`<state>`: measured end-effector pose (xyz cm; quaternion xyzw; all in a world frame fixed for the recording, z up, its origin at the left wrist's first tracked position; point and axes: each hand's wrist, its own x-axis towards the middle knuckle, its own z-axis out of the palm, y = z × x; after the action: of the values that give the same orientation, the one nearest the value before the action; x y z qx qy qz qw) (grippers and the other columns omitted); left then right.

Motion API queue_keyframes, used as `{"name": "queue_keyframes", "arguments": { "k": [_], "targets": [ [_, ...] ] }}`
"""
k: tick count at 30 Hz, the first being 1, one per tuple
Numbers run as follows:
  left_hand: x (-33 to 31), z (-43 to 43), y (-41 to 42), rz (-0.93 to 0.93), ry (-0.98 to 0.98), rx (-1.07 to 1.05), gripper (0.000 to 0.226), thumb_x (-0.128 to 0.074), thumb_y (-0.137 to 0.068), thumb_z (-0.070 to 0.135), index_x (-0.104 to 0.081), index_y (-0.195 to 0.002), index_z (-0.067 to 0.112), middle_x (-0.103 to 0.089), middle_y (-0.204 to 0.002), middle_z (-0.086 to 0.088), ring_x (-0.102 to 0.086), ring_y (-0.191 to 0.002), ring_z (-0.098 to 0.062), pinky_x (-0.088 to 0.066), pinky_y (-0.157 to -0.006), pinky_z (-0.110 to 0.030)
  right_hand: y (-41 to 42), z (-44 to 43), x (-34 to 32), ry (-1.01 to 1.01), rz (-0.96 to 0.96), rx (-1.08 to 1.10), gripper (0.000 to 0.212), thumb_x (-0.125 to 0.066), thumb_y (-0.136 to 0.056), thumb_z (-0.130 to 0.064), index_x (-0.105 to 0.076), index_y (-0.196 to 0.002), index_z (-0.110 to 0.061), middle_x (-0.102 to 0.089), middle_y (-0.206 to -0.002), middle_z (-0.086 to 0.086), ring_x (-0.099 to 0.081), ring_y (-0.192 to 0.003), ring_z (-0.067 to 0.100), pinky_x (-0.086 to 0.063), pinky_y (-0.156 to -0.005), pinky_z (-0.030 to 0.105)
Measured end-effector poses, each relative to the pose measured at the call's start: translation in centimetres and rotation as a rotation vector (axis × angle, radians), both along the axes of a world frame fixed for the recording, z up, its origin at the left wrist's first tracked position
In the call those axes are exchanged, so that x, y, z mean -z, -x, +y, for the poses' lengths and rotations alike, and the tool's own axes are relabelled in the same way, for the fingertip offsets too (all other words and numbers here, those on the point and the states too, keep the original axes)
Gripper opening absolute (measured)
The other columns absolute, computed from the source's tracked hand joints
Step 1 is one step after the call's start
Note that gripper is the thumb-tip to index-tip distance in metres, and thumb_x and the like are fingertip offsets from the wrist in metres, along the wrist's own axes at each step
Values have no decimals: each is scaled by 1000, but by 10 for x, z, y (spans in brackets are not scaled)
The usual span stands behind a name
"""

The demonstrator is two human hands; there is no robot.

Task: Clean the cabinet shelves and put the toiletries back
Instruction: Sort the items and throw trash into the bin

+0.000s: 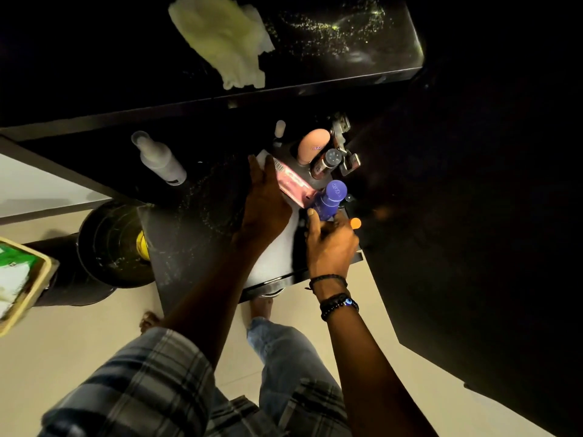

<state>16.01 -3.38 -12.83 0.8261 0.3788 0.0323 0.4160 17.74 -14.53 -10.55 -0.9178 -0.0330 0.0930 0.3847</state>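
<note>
The right hand (331, 244) is closed around the base of a blue bottle (331, 198), thumb up its side; the writing on its cap is too blurred to read. The left hand (266, 203) lies flat, fingers spread, pressing a pink box (295, 184) onto a white sheet (277, 250) on the dark shelf (189, 241). Just beyond stand a peach bottle (312, 145) with an unreadable mark and a dark-capped jar (328, 162). Far left stands a white spray bottle (161, 159). A pale cloth (224, 39) rests on the upper shelf (347, 42). The right side is lost in darkness.
</note>
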Motion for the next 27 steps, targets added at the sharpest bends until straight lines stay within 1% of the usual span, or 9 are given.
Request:
{"name": "queue_keyframes", "arguments": {
  "k": [3, 6, 9, 11, 14, 18, 20, 23, 27],
  "targets": [
    [0, 1, -3, -32, 49, 57, 79, -53, -87, -2, -4, -148, 4, 4, -157, -18, -2, -145, -31, -14, -113, -31, -2, 0, -3, 13, 4, 13, 26, -64, -89, -30, -61, -103, -7, -67, -84, 10, -62, -75, 26, -55, -75, 40],
    [1, 4, 2, -50, 80, 152, 80, -53, -86, -3, -3, -147, 3, -4, -157, -17, -7, -145, -29, -14, -117, -37, -2, 2, -5, 9, 19, 41, 24, -64, -90, -29, -61, -99, -7, -59, -79, 5, -60, -75, 24, -54, -75, 40],
    [4, 8, 11, -64, 50, 151, 75, -51, -87, -2, -9, -149, 8, -21, -154, -16, -23, -142, -30, -23, -115, -40, 1, 2, -5, 13, 41, 48, 16, -64, -89, -29, -53, -87, -18, -58, -75, 1, -61, -72, 25, -55, -74, 41],
    [1, 9, 21, -70, 70, 117, 70, -48, -89, -1, -12, -149, 10, -25, -153, -15, -25, -141, -29, -25, -115, -41, 2, 2, -5, 15, 32, 48, 20, -64, -89, -30, -47, -82, -23, -59, -69, 2, -61, -67, 26, -55, -71, 40],
    [-11, 11, 43, -128, 98, 87, 65, -44, -89, 4, -18, -148, 9, -28, -151, -17, -28, -140, -29, -26, -115, -41, 4, 3, -9, 14, 43, 70, 22, -65, -88, -32, -49, -78, -20, -61, -64, 4, -62, -63, 26, -55, -69, 37],
    [-30, 13, 72, -158, 57, 88, 63, -47, -86, -2, -27, -145, 4, -34, -148, -19, -36, -136, -31, -27, -114, -35, 4, 5, -16, -12, 103, 152, 26, -69, -85, -34, -54, -73, -16, -69, -72, 12, -66, -71, 28, -54, -73, 34],
    [-45, 17, 85, -160, -59, 98, 61, -51, -85, -3, -33, -143, 2, -36, -147, -18, -35, -136, -31, -23, -111, -28, 4, 6, -19, -17, 106, 167, 26, -69, -84, -35, -58, -80, -12, -69, -78, 15, -66, -74, 29, -54, -75, 36],
    [-65, 30, 103, -174, -395, 143, 53, -53, -86, 3, -41, -138, 0, -39, -145, -20, -30, -138, -35, -25, -112, -39, 5, 7, -22, -8, 109, 167, 20, -69, -83, -37, -57, -83, -21, -69, -84, 15, -67, -77, 30, -56, -77, 40],
    [-85, 60, 113, 1, -613, 150, 59, -46, -86, 13, -33, -143, 4, -26, -152, -19, -13, -143, -36, -7, -116, -40, 6, 6, -21, 7, 117, 196, 26, -70, -80, -40, -61, -91, -19, -69, -87, 13, -69, -76, 30, -57, -75, 45]
  ]
}}
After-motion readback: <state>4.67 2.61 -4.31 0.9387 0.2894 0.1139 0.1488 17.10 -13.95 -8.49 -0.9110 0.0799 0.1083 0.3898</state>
